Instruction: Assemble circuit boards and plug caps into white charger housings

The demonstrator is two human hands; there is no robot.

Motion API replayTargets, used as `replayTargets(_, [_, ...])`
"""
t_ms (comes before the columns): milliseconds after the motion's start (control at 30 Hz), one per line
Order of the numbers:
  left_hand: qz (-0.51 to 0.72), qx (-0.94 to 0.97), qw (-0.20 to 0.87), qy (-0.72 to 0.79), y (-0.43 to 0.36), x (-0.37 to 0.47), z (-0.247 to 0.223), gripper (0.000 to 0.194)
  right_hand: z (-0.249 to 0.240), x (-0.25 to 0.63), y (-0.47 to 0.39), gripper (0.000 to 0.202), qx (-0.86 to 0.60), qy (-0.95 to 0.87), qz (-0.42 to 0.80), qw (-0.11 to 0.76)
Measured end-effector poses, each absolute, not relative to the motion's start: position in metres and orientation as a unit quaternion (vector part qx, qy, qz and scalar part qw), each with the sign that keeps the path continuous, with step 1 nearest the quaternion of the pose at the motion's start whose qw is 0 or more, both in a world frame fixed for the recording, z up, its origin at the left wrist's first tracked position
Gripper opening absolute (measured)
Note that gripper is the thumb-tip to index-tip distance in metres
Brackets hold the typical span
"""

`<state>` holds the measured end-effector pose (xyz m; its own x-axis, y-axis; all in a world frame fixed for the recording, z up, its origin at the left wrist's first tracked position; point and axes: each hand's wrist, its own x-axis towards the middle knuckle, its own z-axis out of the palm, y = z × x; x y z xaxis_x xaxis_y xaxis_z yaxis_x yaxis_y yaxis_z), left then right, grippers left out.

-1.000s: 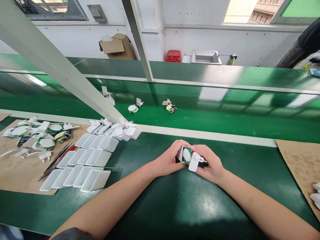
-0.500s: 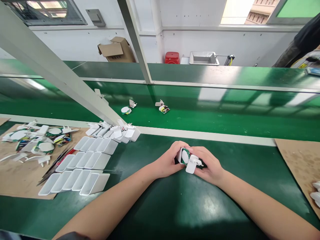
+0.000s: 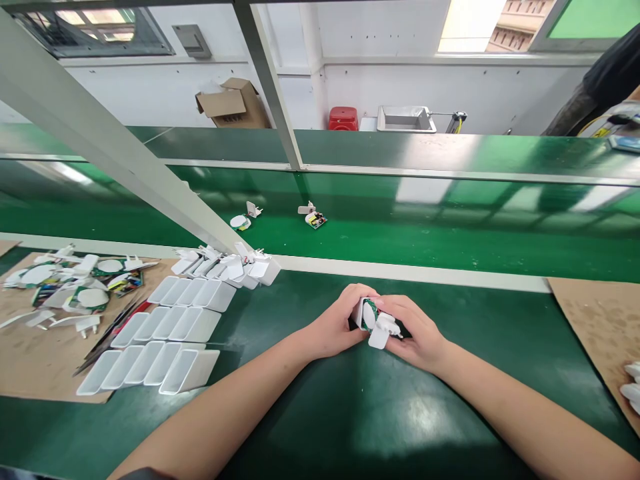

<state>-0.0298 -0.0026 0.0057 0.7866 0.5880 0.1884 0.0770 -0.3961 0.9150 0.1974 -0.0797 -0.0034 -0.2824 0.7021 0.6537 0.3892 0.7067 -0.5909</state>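
Note:
Both hands meet over the dark green bench (image 3: 400, 413) at its middle. My left hand (image 3: 337, 327) grips a white charger shell (image 3: 360, 312) with a green circuit board (image 3: 369, 315) sticking out of its open end. My right hand (image 3: 417, 333) holds a white plug cap (image 3: 380, 331) with metal prongs against that board. The cap is tilted and touches the board's edge.
Rows of empty white shells (image 3: 165, 333) lie left of my hands, with plug caps (image 3: 235, 263) behind them. Loose boards and parts (image 3: 75, 280) cover a cardboard sheet at far left. Two part sets (image 3: 310, 217) ride the green conveyor belt (image 3: 450, 233). Another cardboard sheet (image 3: 595, 320) lies right.
The parts on the conveyor belt have drifted left. My hands have pressed the cap closer onto the board, which now shows less of its white face.

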Motion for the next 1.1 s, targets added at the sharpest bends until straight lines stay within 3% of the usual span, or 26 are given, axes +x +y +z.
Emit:
replayTargets(533, [0.246, 0.793, 0.514, 0.215, -0.0032, -0.0301, -0.0009, 0.055, -0.0046, 0.1979, -0.0775, 0.075, -0.348, -0.796, 0.167, 0.466])
replayTargets(800, [0.270, 0.687, 0.628, 0.249, -0.0065, -0.0247, -0.0016, 0.057, -0.0048, 0.1969, -0.0784, 0.089, -0.407, -0.811, 0.194, 0.374])
replayTargets(967, [0.342, 0.608, 0.650, 0.301, -0.0026, -0.0246, -0.0026, 0.053, -0.0079, 0.1964, -0.0770, 0.067, -0.461, -0.767, 0.187, 0.405])
replayTargets(1100, [0.383, 0.605, 0.610, 0.340, -0.0008, -0.0231, -0.0021, 0.047, -0.0064, 0.1966, -0.0766, 0.050, -0.417, -0.802, 0.172, 0.392])
